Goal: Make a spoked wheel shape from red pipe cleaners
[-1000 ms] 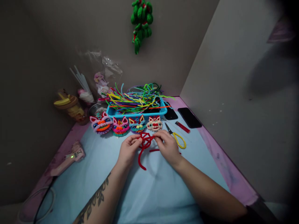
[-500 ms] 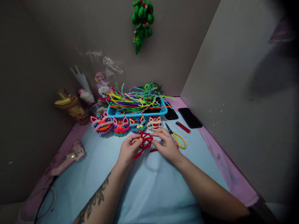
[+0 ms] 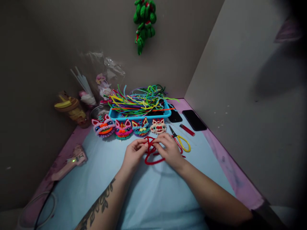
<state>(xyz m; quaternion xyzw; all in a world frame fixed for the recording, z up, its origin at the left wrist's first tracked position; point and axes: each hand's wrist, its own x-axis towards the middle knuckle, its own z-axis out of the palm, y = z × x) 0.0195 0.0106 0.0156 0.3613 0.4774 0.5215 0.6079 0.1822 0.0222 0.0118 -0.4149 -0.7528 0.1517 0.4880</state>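
A red pipe-cleaner shape [image 3: 150, 143] with crossing strands is held up between my two hands over the light blue cloth [image 3: 153, 195]. My left hand [image 3: 135, 153] pinches its left side between thumb and fingers. On its right side, my right hand [image 3: 168, 148] closes its thumb and index finger on the red strands. A long red strand loops below the shape toward my right palm. Just behind my hands stand several colorful lion-head figures, the cream one [image 3: 158, 126] nearest to my right hand.
Scissors [image 3: 184, 143], a red lighter [image 3: 187, 130] and two phones [image 3: 194, 120] lie to the right. Behind is a blue tray [image 3: 141, 117] heaped with pipe cleaners. A pink glue gun [image 3: 72, 163] with a cable rests at the left, near a metal bowl [image 3: 98, 111].
The loose red strand, which pointed down to the left, now curves below the shape toward my right hand. Both hands still hold the shape.
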